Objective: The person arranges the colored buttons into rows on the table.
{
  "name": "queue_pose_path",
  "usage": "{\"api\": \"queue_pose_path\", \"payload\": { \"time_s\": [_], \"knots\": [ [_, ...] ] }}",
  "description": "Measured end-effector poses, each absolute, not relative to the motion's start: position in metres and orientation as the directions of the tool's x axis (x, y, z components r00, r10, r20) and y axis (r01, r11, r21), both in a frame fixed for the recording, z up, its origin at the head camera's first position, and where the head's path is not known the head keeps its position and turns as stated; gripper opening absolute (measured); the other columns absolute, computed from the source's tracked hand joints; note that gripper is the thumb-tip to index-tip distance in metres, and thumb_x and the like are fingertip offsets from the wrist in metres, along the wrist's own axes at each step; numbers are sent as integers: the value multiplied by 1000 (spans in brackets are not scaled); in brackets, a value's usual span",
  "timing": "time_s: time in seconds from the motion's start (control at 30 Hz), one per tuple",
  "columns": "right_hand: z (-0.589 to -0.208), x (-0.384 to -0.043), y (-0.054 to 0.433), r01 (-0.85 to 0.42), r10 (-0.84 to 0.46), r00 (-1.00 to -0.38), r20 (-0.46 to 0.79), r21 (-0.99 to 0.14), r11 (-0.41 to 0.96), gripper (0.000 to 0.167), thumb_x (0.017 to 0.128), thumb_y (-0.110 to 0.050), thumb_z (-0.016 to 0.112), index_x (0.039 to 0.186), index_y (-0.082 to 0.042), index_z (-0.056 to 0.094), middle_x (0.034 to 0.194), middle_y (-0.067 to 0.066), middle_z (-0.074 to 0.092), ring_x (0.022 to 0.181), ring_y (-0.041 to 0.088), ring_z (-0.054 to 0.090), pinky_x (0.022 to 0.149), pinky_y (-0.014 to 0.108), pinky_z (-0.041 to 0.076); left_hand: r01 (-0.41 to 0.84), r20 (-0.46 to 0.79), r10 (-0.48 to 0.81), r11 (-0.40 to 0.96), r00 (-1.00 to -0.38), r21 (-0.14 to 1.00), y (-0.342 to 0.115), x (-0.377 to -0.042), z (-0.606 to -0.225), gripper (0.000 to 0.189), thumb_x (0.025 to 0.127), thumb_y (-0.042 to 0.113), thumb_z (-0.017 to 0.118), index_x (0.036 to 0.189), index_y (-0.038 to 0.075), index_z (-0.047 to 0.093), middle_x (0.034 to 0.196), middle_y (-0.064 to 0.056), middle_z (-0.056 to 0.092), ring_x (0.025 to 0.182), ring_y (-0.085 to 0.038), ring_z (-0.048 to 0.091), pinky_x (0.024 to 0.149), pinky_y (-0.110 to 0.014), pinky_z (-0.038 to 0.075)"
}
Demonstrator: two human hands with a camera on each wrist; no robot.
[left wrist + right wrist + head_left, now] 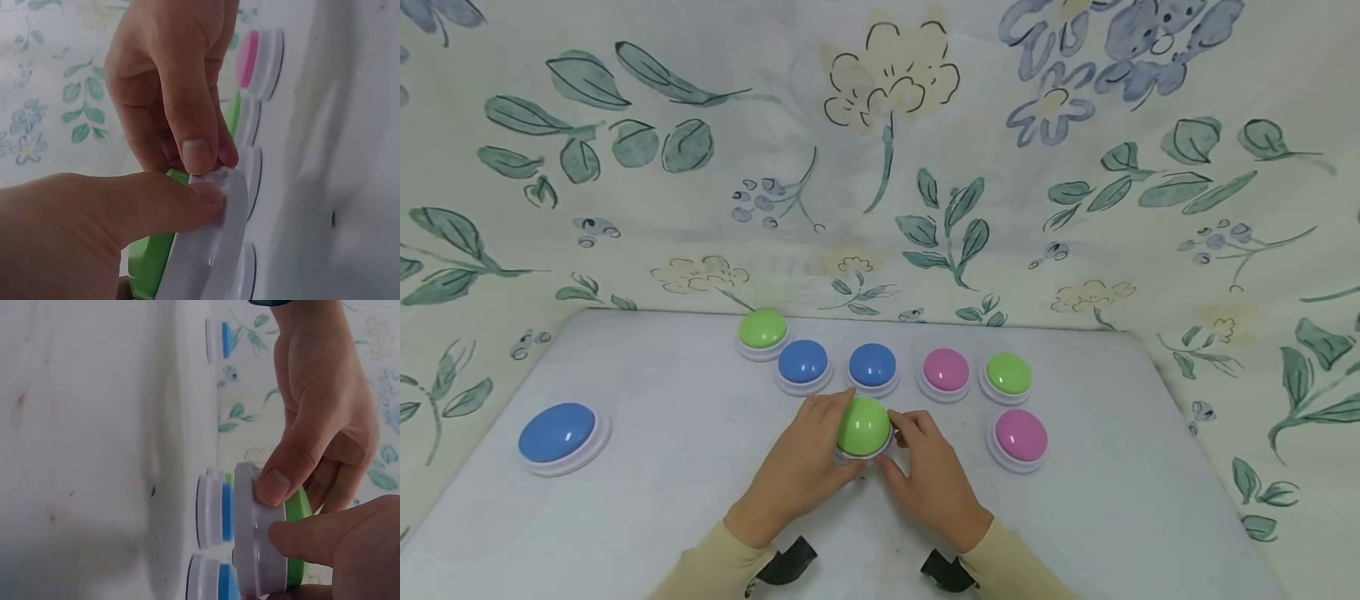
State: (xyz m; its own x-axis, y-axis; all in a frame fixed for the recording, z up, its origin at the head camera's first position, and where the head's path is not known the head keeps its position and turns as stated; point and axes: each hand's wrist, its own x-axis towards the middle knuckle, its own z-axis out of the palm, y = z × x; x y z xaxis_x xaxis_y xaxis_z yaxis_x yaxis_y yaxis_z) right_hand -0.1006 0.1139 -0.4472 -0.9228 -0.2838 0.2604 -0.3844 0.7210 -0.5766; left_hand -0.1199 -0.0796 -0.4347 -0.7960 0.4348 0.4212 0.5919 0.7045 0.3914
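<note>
A push button with a green dome (863, 425) and a white base is held between both hands at the middle of the table. My left hand (797, 467) grips it from the left, thumb at its near side and fingers along the far left. From the other side my right hand (932, 487) pinches the rim with thumb and fingers. In the left wrist view the left thumb (169, 206) lies along the white base (209, 250). The right wrist view has the button tipped on edge in that picture, both thumbs on the base (256, 531).
Behind the hands stand another green button (763, 329), two blue buttons (802, 362) (872, 365), a pink button (946, 370) and a green button (1008, 373). A second pink button (1021, 435) sits right; a blue button (557, 432) sits far left. Floral cloth (865, 183) hangs behind the white table (1120, 500).
</note>
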Motion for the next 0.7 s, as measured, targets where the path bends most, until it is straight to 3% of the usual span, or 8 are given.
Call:
{"api": "queue_pose_path", "payload": {
  "time_s": [0.23,0.7],
  "knots": [
    [-451,-101,136,-326,-219,-944,245,-605,727,54,86,-13,80,133,4,58,114,8,57,97,19,61,85,30,57,605,395,463,669,-794,433,-56,-127,-436,89,67,15,94,139,-10,48,125,-21,61,115,-32,56,100,-43,53],
    [-458,-94,175,-293,-144,-949,282,-612,734,56,82,-6,82,130,7,58,114,14,60,94,21,65,84,35,60,646,354,540,656,-763,391,-10,-134,-442,81,75,21,90,137,-10,49,128,-17,60,117,-29,55,103,-37,51]
  ]
}}
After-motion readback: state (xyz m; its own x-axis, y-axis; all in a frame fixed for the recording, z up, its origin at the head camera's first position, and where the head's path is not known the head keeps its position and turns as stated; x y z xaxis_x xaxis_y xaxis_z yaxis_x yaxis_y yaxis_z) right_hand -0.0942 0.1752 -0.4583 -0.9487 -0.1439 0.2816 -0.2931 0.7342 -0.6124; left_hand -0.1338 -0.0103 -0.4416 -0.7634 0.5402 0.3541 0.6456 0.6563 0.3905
